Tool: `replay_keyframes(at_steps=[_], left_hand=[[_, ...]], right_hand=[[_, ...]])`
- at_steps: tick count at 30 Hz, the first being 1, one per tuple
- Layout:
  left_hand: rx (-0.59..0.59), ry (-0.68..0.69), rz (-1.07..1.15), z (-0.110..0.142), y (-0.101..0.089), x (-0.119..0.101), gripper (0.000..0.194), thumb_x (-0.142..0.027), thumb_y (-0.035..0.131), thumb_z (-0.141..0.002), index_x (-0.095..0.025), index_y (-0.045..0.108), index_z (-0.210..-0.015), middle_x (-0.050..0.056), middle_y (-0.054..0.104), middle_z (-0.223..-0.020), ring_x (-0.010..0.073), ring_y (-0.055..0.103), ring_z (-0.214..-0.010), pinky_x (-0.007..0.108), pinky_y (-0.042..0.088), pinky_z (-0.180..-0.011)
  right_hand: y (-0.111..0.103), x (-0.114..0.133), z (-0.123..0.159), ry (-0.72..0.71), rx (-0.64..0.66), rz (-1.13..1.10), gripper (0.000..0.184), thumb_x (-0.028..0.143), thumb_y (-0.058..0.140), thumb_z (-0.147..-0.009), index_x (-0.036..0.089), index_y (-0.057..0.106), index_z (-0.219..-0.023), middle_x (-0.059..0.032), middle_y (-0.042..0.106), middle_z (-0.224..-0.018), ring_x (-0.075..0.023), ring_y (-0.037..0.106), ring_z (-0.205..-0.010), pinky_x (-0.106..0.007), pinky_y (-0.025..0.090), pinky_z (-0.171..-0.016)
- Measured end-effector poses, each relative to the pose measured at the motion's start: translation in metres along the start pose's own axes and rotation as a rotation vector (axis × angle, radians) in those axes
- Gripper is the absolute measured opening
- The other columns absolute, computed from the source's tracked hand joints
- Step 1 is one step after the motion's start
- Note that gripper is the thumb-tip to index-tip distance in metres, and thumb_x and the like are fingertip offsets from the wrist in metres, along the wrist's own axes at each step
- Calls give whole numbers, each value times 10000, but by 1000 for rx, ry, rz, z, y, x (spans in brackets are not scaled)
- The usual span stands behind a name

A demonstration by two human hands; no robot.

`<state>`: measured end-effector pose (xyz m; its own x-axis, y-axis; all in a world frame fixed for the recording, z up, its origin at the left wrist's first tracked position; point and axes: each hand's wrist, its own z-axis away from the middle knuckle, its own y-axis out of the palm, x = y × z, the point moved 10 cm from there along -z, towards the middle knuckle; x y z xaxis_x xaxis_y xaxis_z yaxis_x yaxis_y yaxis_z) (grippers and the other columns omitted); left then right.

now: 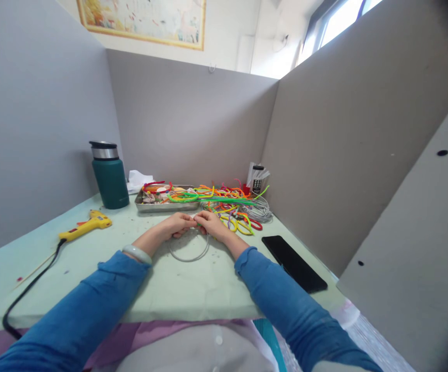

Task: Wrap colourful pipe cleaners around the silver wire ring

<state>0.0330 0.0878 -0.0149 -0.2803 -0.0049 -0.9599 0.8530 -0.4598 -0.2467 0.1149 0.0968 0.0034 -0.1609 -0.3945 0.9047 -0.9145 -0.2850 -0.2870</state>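
Observation:
A thin grey wire ring point(188, 260) hangs down toward me from between my two hands, over the pale green tabletop. My left hand point(177, 225) has its fingers closed at the ring's upper left side. From the right, my right hand point(210, 224) pinches at the ring's top, its fingertips meeting those of the left. A tiny bit of green shows between the fingertips, too small to name. The fingers hide the ring's upper part.
Behind my hands stand a metal tray point(165, 207) of small parts and a heap of coloured pipe cleaners point(231, 199). A yellow glue gun point(88, 226) and a green bottle point(109, 181) are left. A black phone point(294, 263) lies right. Grey partitions point(192, 119) enclose the table.

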Motion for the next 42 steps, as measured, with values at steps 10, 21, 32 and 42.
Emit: replay_keyframes(at_steps=[10,21,32,42], left_hand=[[10,9,-22,-1,0,0,400,-493,679,-572,-175,457,-670,-90,268,-460,32,193,-358,213,84,-363],[-5,24,-35,-2,-1,1,387,-484,677,-575,-175,459,-660,-86,281,-456,35,210,-356,213,105,-355],[-2,30,-24,0,1,-2,390,-487,684,-567,-171,477,-663,-90,272,-444,34,201,-349,210,115,-349],[-61,-7,-32,4,-2,-3,381,-470,701,-558,-160,498,-644,-85,283,-440,34,214,-351,208,115,-351]], right_hand=[[0,0,0,-7,2,20,217,364,494,-785,153,545,-797,45,494,-554,-51,411,-420,-171,313,-398],[1,-5,-3,-28,7,14,227,374,493,-785,154,546,-808,44,483,-556,-55,406,-416,-172,310,-387],[0,-4,-1,-12,3,58,232,386,488,-786,163,544,-815,39,504,-577,-57,429,-427,-170,328,-405],[0,-2,-1,-24,4,74,232,386,487,-788,162,544,-813,40,502,-569,-59,429,-429,-174,330,-405]])
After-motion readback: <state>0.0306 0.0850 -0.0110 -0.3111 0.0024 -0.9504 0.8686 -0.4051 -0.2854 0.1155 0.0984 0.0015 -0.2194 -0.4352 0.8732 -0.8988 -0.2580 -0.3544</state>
